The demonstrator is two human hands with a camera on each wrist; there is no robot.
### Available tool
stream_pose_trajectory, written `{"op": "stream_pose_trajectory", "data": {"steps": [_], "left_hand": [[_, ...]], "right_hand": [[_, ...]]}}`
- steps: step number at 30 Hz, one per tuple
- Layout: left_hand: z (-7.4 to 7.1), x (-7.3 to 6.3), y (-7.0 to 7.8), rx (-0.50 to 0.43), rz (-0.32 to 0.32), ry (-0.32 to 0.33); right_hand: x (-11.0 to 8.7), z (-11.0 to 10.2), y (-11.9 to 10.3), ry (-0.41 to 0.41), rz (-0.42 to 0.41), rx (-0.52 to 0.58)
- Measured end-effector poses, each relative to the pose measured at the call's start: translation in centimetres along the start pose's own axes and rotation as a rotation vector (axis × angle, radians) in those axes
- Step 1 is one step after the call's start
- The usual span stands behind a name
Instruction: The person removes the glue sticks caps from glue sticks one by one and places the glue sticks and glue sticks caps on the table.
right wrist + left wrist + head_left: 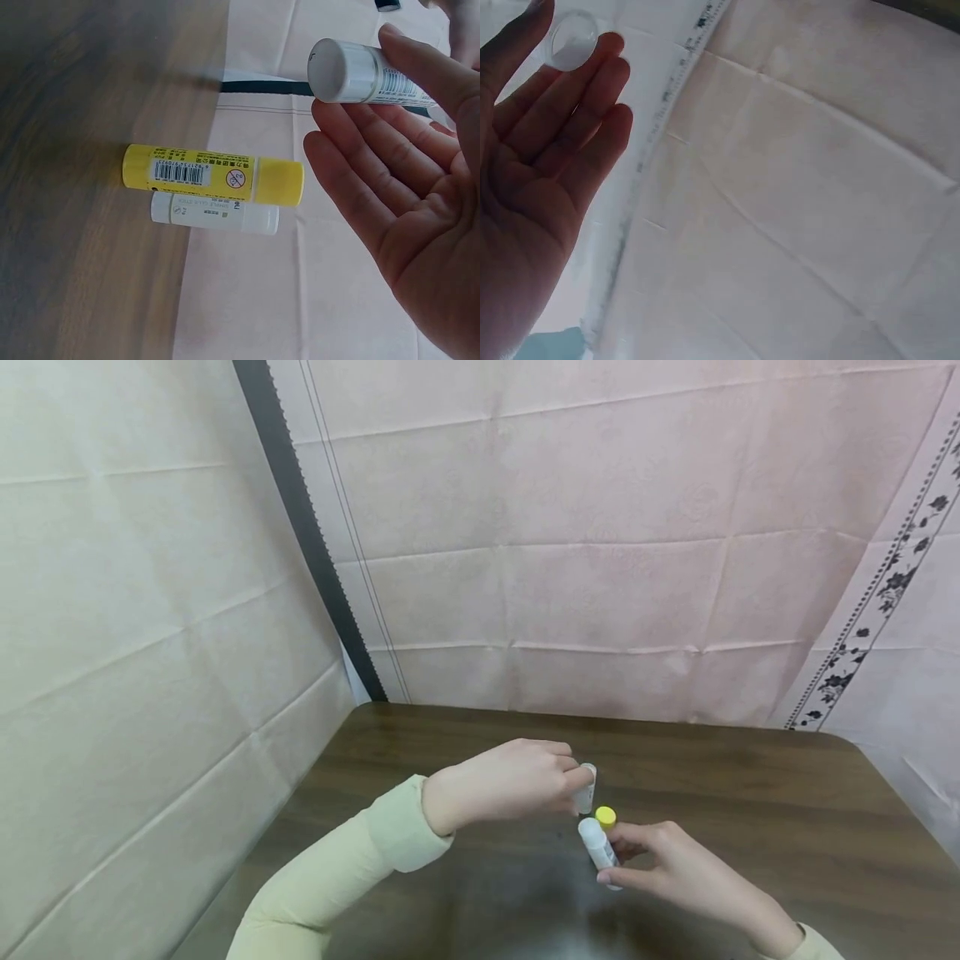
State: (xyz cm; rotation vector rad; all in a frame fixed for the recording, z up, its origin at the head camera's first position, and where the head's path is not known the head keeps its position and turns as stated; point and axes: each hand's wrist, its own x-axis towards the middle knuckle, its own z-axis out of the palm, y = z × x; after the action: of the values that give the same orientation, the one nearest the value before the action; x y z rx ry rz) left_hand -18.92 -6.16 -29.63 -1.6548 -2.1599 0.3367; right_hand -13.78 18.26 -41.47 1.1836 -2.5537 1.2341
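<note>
My left hand [513, 785] pinches a pale glue stick [587, 789] between thumb and fingers, over the table. Its round whitish end [574, 41] shows in the left wrist view, with the other fingers extended. My right hand [671, 868] holds a white glue stick [596, 843] at a tilt between thumb and fingers; a barcode label shows on it in the right wrist view. Just behind it, a yellow glue stick [214, 176] stands on the table, its cap [605, 816] up. Beside that one is another white glue stick [214, 214], partly covered by the yellow one.
The dark wooden table [450, 893] has rounded far corners. Pale creased cloth [600, 593] hangs behind it, and more cloth [150, 635] covers the left side. A black strip [315, 543] runs down where the cloths meet; a floral band [892, 581] is at the right.
</note>
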Motion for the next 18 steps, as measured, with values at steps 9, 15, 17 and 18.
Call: {"op": "stream_pose_trajectory", "data": {"steps": [9,15,17,18], "left_hand": [[2.2,-4.6,-2.3,-0.231,-0.210,0.182],[3.3,-9.8,-3.2,-0.357,-0.454,0.301],[3.6,-11.5,-3.1,-0.409,-0.564,0.309],[3.8,-12.2,-3.1,-0.429,-0.615,0.310]], "right_hand": [[-0.5,0.0,0.3,0.029,0.043,-0.019],[-1.3,-0.4,0.4,0.073,0.081,-0.056],[-1.6,-0.6,0.6,0.083,0.097,-0.069],[-1.8,-0.7,0.7,0.087,0.103,-0.073]]}}
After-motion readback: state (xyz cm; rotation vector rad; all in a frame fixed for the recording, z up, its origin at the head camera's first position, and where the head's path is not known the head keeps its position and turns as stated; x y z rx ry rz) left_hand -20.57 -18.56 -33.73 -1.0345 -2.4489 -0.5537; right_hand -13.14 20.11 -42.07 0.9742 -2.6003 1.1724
